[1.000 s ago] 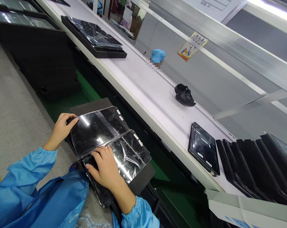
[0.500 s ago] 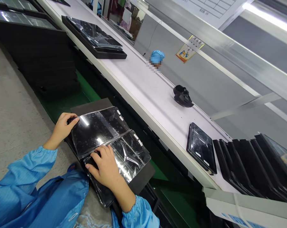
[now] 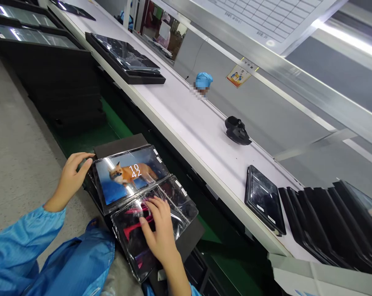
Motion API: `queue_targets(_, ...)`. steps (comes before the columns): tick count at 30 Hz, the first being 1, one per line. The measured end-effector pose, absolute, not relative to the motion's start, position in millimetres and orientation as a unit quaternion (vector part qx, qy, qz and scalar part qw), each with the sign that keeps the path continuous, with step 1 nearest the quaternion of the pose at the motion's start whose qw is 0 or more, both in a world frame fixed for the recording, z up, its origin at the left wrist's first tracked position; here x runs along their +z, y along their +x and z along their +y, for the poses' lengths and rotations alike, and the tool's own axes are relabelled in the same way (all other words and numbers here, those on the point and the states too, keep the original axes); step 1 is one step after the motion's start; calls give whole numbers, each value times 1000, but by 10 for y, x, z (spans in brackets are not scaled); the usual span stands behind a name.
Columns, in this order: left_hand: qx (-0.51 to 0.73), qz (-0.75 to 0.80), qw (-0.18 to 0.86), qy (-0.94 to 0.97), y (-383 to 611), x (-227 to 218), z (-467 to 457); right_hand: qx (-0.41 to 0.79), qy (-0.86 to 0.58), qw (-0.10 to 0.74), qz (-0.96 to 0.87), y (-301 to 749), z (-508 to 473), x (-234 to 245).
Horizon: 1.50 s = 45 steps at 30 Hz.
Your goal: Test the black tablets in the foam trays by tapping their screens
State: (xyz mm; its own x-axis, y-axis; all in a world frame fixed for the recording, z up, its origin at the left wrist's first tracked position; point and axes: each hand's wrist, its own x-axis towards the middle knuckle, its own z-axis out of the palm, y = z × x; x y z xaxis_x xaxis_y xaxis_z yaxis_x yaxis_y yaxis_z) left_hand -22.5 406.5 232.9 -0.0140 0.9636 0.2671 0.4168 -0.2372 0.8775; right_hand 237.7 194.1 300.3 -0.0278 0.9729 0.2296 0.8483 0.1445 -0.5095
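Note:
Two tablets in clear film lie side by side on a black tray (image 3: 190,240) in front of me. The farther tablet (image 3: 118,191) is lit and shows a fox and the digits 10 42. A dim pink and red picture glows on the nearer tablet (image 3: 132,248). My left hand (image 3: 70,179) is at the left edge of the fox tablet, thumb and fingers apart, with nothing held. Spread over the nearer tablet's screen are the fingers of my right hand (image 3: 161,230). White labels sit at the right end of both tablets.
Beyond runs a long white bench (image 3: 186,131) with a tray of tablets (image 3: 127,53), a black object (image 3: 237,130) and another tablet (image 3: 264,197). Several dark tablets stand in a row (image 3: 321,222) at right. Stacked black trays (image 3: 59,78) rise at left. A person in a blue cap (image 3: 203,81) is behind.
Both tablet screens have lit up from black. My left hand has drawn back slightly from the farther tablet's edge. My right hand has slid rightward over the nearer tablet.

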Motion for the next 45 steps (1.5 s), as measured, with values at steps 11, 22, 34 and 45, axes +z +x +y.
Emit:
queue_targets(11, 356, 283, 197, 869, -204, 2409, 3822, 39, -772, 353, -527, 2789, 1210, 2942)
queue_targets(22, 442, 552, 172, 686, -416, 2728, 4363, 25, -794, 219, -566, 2776, 864, 2928)
queue_targets(34, 405, 523, 240, 710, -123, 2336, 4058, 193, -618, 140, -749, 1720, 1698, 3274)
queue_targets(45, 454, 504, 500, 538, -67, 2132, 3724, 45, -699, 273, -660, 1991, 996, 2864)
